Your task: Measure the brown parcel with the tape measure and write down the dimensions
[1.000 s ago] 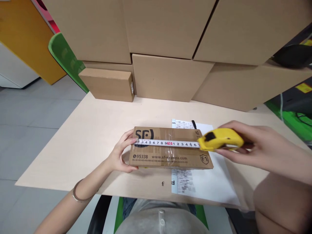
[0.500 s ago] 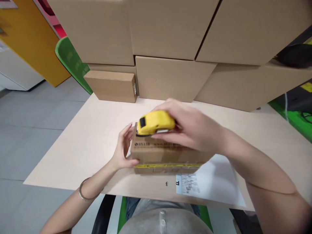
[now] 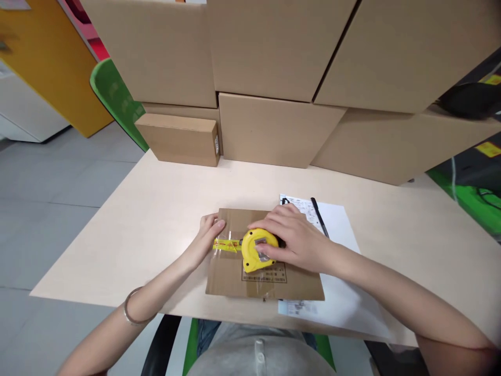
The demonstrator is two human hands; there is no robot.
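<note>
Fingers (image 3: 270,224) of the right hand (image 3: 301,236) gripped a rounded yellow plastic tape measure (image 3: 250,253) below frame centre, the left hand (image 3: 206,237) pinching an oblong brown cardboard box (image 3: 226,275), long axis left-to-right, another face up than earlier.

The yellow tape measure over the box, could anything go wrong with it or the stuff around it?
Yes, maybe. The right hand holds the tape measure over the box, so if it slipped, it could knock the cardboard. The pen lies loose close to that hand, so a bump might send it rolling. And the box covers part of the paper, so sliding the box might crease or drag it.
</note>
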